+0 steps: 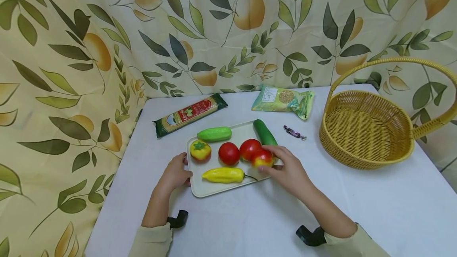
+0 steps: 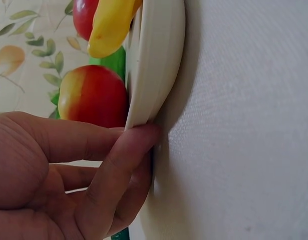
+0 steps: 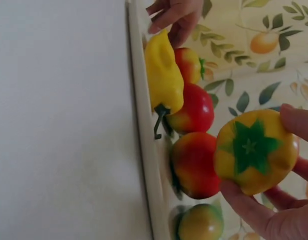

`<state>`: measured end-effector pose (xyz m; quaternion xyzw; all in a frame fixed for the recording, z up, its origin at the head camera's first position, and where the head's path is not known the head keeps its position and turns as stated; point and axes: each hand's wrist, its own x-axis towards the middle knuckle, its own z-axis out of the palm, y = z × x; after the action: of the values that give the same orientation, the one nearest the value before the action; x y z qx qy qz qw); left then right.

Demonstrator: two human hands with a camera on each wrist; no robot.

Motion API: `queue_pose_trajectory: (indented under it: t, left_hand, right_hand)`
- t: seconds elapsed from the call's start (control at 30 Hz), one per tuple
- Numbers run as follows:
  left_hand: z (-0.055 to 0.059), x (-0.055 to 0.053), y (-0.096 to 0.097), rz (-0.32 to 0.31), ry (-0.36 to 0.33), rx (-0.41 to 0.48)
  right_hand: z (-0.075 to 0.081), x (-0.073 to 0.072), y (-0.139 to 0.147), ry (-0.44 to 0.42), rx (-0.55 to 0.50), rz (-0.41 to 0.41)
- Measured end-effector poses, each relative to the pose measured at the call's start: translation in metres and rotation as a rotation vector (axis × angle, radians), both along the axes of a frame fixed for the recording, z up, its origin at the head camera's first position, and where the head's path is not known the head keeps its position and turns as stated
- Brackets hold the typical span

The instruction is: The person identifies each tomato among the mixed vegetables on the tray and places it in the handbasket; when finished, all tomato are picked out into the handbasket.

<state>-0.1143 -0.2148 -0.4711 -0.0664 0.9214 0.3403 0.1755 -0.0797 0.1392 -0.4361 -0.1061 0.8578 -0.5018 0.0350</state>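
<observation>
My left hand [image 1: 177, 171] pinches the left rim of a cream tray [image 1: 210, 190], with the thumb against the rim in the left wrist view. Over the tray's right side, my right hand [image 1: 290, 173] holds a red-and-yellow tomato [image 3: 256, 150] between thumb and fingers; its green star-shaped top faces the right wrist camera. Two red tomatoes [image 1: 229, 154] sit in the tray's middle. Another red-and-yellow tomato [image 1: 200, 150] is near my left hand. A yellow pepper [image 1: 223, 175] with a dark stem lies along the front. Behind are a light green vegetable [image 1: 214, 134] and a dark green cucumber [image 1: 265, 132].
Behind the tray, a long green-and-red packet [image 1: 191, 115] lies at the left and a green-yellow bag [image 1: 283, 101] at the right. A small purple wrapped candy [image 1: 294, 132] is right of the tray. A wicker basket [image 1: 367, 160] with a tall handle stands farther right.
</observation>
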Motion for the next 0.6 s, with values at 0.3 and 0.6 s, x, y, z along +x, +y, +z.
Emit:
queue_pose_trajectory:
  t: [0.3, 0.6]
  left_hand:
    - [-0.002, 0.000, 0.000, -0.017, 0.028, -0.017]
    - [-0.003, 0.001, 0.000, -0.014, 0.024, -0.010]
  right_hand:
    - [0.016, -0.007, 0.000, -0.143, -0.087, -0.025]
    - [0.033, -0.015, 0.002, -0.209, -0.317, 0.003]
